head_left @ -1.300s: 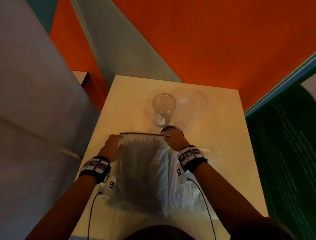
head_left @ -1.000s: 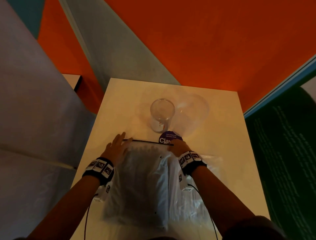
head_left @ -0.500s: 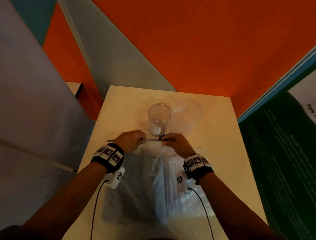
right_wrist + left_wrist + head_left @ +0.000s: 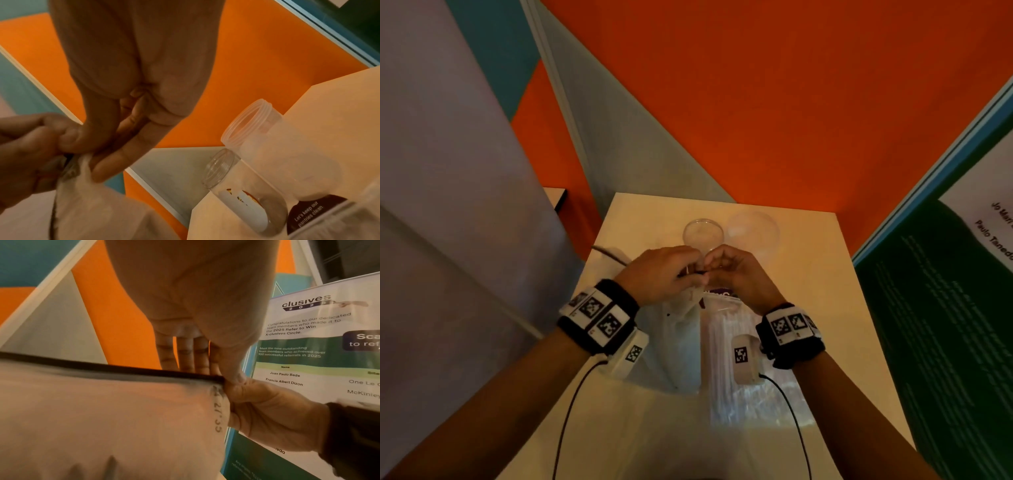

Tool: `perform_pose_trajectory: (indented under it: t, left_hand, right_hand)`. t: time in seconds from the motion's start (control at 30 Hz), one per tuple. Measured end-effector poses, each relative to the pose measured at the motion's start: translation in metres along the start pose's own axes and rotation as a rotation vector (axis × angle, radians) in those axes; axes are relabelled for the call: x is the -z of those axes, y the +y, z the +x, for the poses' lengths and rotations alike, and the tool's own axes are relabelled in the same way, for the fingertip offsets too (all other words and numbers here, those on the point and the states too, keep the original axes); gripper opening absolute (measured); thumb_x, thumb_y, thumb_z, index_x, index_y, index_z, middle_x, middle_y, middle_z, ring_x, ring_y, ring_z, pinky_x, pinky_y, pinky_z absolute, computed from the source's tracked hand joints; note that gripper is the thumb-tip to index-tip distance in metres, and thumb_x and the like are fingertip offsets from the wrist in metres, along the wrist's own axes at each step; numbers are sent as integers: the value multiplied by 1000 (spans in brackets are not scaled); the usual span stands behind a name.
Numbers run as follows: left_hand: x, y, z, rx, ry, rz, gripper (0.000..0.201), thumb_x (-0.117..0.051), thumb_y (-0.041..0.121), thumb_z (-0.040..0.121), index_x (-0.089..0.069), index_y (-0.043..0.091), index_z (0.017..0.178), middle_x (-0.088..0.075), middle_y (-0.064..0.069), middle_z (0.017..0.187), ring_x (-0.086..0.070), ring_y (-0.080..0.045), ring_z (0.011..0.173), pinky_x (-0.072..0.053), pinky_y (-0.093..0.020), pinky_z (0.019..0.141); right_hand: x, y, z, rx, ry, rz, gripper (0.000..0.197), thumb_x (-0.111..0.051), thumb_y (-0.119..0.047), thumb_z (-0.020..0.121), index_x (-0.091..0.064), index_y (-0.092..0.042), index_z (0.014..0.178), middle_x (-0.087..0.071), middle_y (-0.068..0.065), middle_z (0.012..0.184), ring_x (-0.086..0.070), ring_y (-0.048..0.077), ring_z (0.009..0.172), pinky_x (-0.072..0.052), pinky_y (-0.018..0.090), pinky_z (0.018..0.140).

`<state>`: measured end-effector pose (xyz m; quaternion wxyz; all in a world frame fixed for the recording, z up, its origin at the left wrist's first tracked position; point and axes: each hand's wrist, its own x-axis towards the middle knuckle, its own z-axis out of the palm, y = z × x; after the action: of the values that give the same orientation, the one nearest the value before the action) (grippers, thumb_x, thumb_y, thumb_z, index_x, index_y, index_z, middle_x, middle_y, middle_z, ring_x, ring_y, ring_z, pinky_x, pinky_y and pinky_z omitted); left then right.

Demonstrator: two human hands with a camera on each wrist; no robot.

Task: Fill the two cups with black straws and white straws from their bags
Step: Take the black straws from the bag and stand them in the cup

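Above the near half of the desk [image 4: 808,308], both hands meet at the black zip strip [image 4: 107,368] along the top of a frosted bag [image 4: 674,346]. Each grip is clenched on that strip: the left hand [image 4: 661,274] pinches it between thumb and curled fingers, and the right hand [image 4: 739,274] pinches it just beside, thumb tips nearly touching. From the left wrist view the strip runs taut and level away from the pinch, with the bag's cloudy wall hanging below it; dark shapes, probably the black straws [image 4: 111,467], show faintly through the plastic at the bottom edge, though the blur makes that uncertain. Beside this bag, under the right wrist, lies a clear bag [image 4: 750,401] of white straws [image 4: 717,370], flat on the desk. A purple round sticker [image 4: 717,294] peeks out between the bags below the hands. Beyond the knuckles stand the two cups, touching or nearly so: a narrow clear cup [image 4: 702,230] to the left and a wider frosted cup [image 4: 754,230] to the right, both upright. Both wrists wear black bands with square printed markers. A green and white poster [image 4: 945,308] stands at the right of the desk, against orange wall.
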<state>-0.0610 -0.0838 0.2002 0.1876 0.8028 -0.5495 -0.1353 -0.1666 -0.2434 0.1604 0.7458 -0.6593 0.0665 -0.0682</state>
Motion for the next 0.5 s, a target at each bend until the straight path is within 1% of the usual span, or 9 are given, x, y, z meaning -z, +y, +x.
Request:
perform_pose_trajectory:
  t: [0.07,0.13,0.17,0.23,0.27,0.33,0.4,0.43,0.5]
  left_hand:
    - [-5,2,0,15,21,-17,19,-58,38,92,-61,21,97,-62,4,99,-57,-16,91,-48,-39,79]
    - [-9,1,-1,10,19,-57,14,-60,30,91,-64,18,97,-64,2,100,-58,-18,92,-48,-42,81]
    - [-11,2,-2,-3,14,-55,12,-60,27,91,-64,17,97,-63,2,100,-58,-18,92,-48,-42,81]
    - [-15,3,-5,-38,23,-15,9,-59,23,91,-63,16,95,-59,2,100,-58,-19,89,-49,-42,78]
    - [-17,3,-5,-60,37,29,9,-59,22,90,-62,16,95,-57,0,101,-58,-20,88,-48,-42,76]
    - [-22,-3,-8,-94,40,185,11,-59,22,91,-62,15,98,-54,-3,107,-55,-22,93,-45,-40,76]
    - [-25,-16,-13,-84,8,325,14,-56,26,92,-61,18,103,-52,-2,113,-49,-20,103,-39,-35,81]
    - [-26,-23,-17,-63,-1,366,15,-55,27,93,-60,20,105,-50,-1,115,-45,-20,105,-35,-32,82]
    - [-26,-39,-27,-22,1,416,16,-53,25,93,-58,23,107,-48,0,117,-43,-20,108,-31,-32,82]
  right_hand:
    - [-2,1,-6,-9,18,18,17,-62,13,82,-61,-4,88,-71,6,75,-68,14,70,-57,26,66]
    - [-2,2,-12,-22,27,9,15,-62,11,82,-61,-2,90,-68,16,82,-67,18,75,-58,31,71]
    - [-2,3,-14,-20,32,-9,16,-63,11,82,-61,-2,90,-66,17,84,-67,19,76,-58,32,73]
    - [-2,5,-18,3,36,-52,20,-66,12,79,-60,-5,90,-66,16,81,-66,18,75,-57,29,74]
    - [-2,6,-20,12,30,-72,22,-66,12,78,-60,-5,90,-67,15,80,-66,20,76,-56,29,75]
    - [-1,9,-25,5,11,-109,25,-66,13,78,-60,-7,92,-68,13,76,-65,23,78,-56,30,78]
    - [5,13,-34,-28,10,-145,27,-65,13,78,-61,-11,91,-68,4,72,-65,17,75,-54,25,75]
    - [9,15,-39,-47,5,-168,28,-65,13,78,-63,-13,91,-67,3,73,-64,15,75,-53,24,74]
    - [20,19,-52,-94,-46,-213,30,-62,13,80,-64,-14,92,-63,6,76,-61,15,76,-53,27,77]
